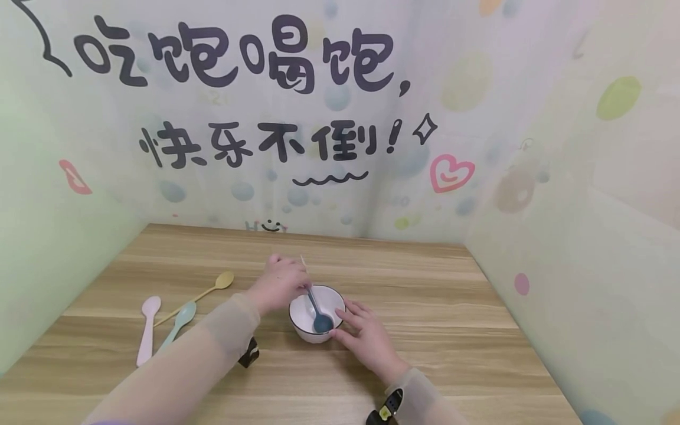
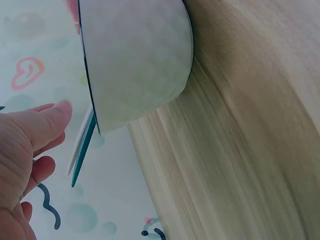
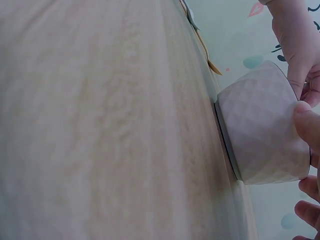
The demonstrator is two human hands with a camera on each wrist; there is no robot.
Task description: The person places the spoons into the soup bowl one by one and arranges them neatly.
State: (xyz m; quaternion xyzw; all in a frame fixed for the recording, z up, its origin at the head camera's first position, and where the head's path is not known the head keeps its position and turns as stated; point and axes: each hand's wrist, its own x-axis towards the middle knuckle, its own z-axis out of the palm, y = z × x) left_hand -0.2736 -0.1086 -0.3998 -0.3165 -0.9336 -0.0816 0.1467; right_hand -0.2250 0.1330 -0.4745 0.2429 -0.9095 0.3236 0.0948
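Note:
A white bowl with a dark rim (image 1: 301,332) stands on the table, its faceted outside filling much of both wrist views. Inside lies the head of a dark blue spoon (image 1: 323,323). Its teal handle and a pale second handle (image 2: 79,142) lean out over the rim. My left hand (image 1: 281,280) hovers above the bowl's left side, fingers loosely bent. The left wrist view shows a gap between its thumb and both handles. My right hand (image 1: 369,336) grips the bowl's right side, its thumb (image 3: 305,120) at the rim and its fingers spread along the far side.
Left of the bowl lie a pink spoon (image 1: 149,324), a light teal spoon (image 1: 183,319) and a yellow spoon (image 1: 223,280). Light printed walls (image 1: 531,248) enclose the wooden table (image 1: 425,289) at the back and sides. A wrist strap (image 1: 393,404) shows on the right arm.

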